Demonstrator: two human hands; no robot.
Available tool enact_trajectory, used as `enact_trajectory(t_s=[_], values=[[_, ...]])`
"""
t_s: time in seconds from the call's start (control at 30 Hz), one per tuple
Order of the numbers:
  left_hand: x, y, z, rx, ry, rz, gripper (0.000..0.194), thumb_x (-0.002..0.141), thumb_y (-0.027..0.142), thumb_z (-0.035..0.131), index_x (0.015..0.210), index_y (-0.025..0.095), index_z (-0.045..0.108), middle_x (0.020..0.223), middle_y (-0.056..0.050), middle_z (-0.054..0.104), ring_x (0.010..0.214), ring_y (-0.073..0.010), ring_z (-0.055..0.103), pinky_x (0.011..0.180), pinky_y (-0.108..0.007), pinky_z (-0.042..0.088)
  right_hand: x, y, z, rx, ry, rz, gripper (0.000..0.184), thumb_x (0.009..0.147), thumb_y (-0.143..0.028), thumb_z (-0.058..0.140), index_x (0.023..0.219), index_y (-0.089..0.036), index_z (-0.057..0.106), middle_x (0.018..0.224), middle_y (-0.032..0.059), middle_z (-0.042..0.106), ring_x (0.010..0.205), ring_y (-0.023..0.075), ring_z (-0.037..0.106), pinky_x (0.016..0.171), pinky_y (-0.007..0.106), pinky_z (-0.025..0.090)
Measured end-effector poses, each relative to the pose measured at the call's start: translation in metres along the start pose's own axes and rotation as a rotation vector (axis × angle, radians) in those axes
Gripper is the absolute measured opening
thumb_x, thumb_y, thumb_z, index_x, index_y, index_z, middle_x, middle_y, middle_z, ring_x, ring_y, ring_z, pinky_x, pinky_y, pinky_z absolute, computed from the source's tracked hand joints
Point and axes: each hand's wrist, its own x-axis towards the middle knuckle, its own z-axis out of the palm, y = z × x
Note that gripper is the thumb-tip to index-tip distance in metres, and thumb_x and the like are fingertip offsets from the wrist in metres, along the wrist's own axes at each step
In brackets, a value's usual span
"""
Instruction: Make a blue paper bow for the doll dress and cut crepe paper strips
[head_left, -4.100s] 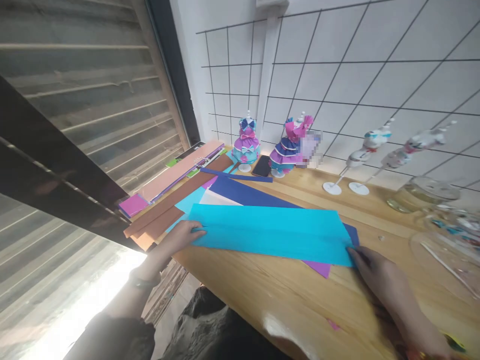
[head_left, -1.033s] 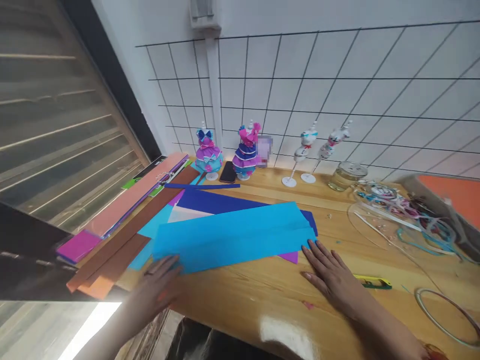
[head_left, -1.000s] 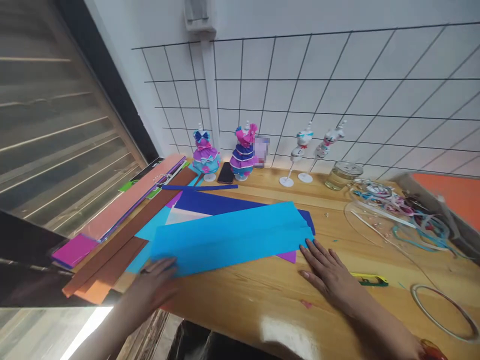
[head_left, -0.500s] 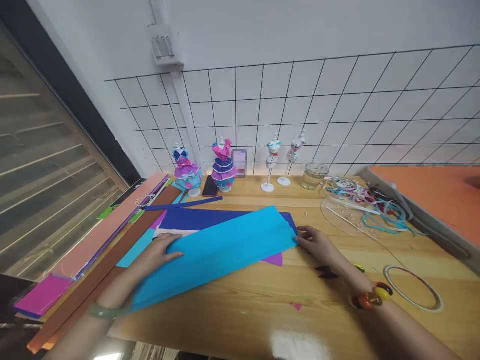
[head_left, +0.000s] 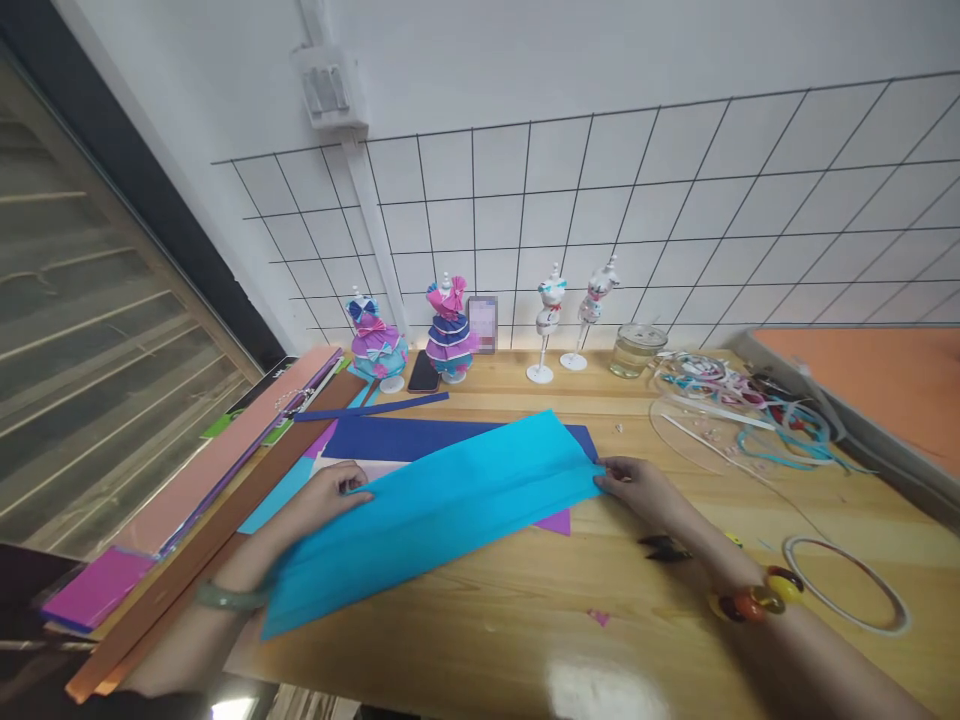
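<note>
head view: both bare hands are at a turquoise sheet [head_left: 442,515], slanted over the wooden table [head_left: 517,630], its right end farther from the person than its left.
left hand: the left hand [head_left: 334,495] has bent fingers at the sheet's far edge, thumb lying against it; whether it pinches the sheet, i cannot tell.
right hand: the right hand [head_left: 634,485] pinches the sheet's right end between thumb and fingers.
under the sheet: a navy sheet [head_left: 397,438] shows past the far edge, and a corner of a purple sheet [head_left: 555,522] past the near edge.
left side: long brown strips [head_left: 202,545] lie beside a flat peach packet [head_left: 225,460].
back row: two dressed mini mannequins [head_left: 450,340], a dark phone [head_left: 424,373] between them, then two barer mannequins [head_left: 550,315] and a glass jar [head_left: 638,355].
right side: tangled ribbons [head_left: 795,425], and a pale ring [head_left: 847,585] nearer the person.
</note>
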Motion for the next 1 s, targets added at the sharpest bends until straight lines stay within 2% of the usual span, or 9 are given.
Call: enact_trajectory(t_s=[0.1, 0.2, 0.4, 0.63, 0.8, 1.0], values=[[-0.009, 0.003, -0.002, -0.100, 0.018, -0.026, 0.036, 0.078, 0.052, 0.048, 0.073, 0.017, 0.054, 0.075, -0.003, 0.055, 0.073, -0.0165, 0.050, 0.066, -0.025, 0.041, 0.002, -0.008, -0.002, 0.040, -0.085, 0.036, 0.027, 0.068, -0.042, 0.054, 0.072, -0.017, 0.061, 0.051, -0.0046, 0.049, 0.047, 0.0104, 0.044, 0.046, 0.023, 0.033], [-0.018, 0.003, -0.002, -0.151, 0.045, -0.056, 0.038, 0.078, 0.055, 0.048, 0.074, 0.017, 0.054, 0.077, -0.003, 0.057, 0.074, -0.0172, 0.051, 0.068, -0.026, 0.042, 0.006, -0.016, -0.003, 0.067, -0.148, 0.088, 0.030, 0.066, -0.047, 0.056, 0.071, -0.018, 0.056, 0.044, -0.0073, 0.042, 0.040, 0.0083, 0.037, 0.041, 0.023, 0.028], [-0.036, 0.006, -0.002, -0.206, 0.112, -0.098, 0.036, 0.079, 0.053, 0.048, 0.075, 0.018, 0.051, 0.075, -0.001, 0.054, 0.072, -0.0149, 0.050, 0.066, -0.023, 0.041, 0.015, -0.031, -0.004, 0.059, -0.234, 0.160, 0.031, 0.064, -0.049, 0.059, 0.064, -0.021, 0.047, 0.042, -0.0087, 0.037, 0.037, 0.0065, 0.031, 0.037, 0.021, 0.021], [-0.052, 0.012, -0.008, -0.322, 0.131, -0.143, 0.033, 0.079, 0.052, 0.050, 0.076, 0.019, 0.049, 0.072, 0.002, 0.050, 0.069, -0.0131, 0.049, 0.063, -0.022, 0.040, 0.030, -0.039, -0.005, 0.015, -0.295, 0.089, 0.028, 0.064, -0.043, 0.059, 0.057, -0.020, 0.045, 0.044, -0.0076, 0.038, 0.041, 0.0061, 0.031, 0.040, 0.021, 0.021], [-0.051, 0.007, -0.002, -0.346, 0.057, -0.164, 0.035, 0.080, 0.053, 0.047, 0.080, 0.019, 0.050, 0.080, -0.001, 0.054, 0.075, -0.0155, 0.051, 0.067, -0.024, 0.042, 0.046, -0.040, -0.007, -0.039, -0.252, 0.053, 0.024, 0.063, -0.037, 0.060, 0.055, -0.020, 0.045, 0.047, -0.0064, 0.040, 0.045, 0.0071, 0.036, 0.044, 0.022, 0.025], [-0.031, 0.000, 0.008, -0.244, 0.008, -0.138, 0.036, 0.081, 0.055, 0.043, 0.084, 0.020, 0.051, 0.083, -0.002, 0.057, 0.078, -0.0184, 0.053, 0.068, -0.026, 0.042, 0.049, -0.033, -0.018, -0.084, -0.232, 0.050, 0.028, 0.063, -0.040, 0.060, 0.051, -0.020, 0.043, 0.044, -0.0051, 0.044, 0.044, 0.0083, 0.038, 0.045, 0.023, 0.025]])
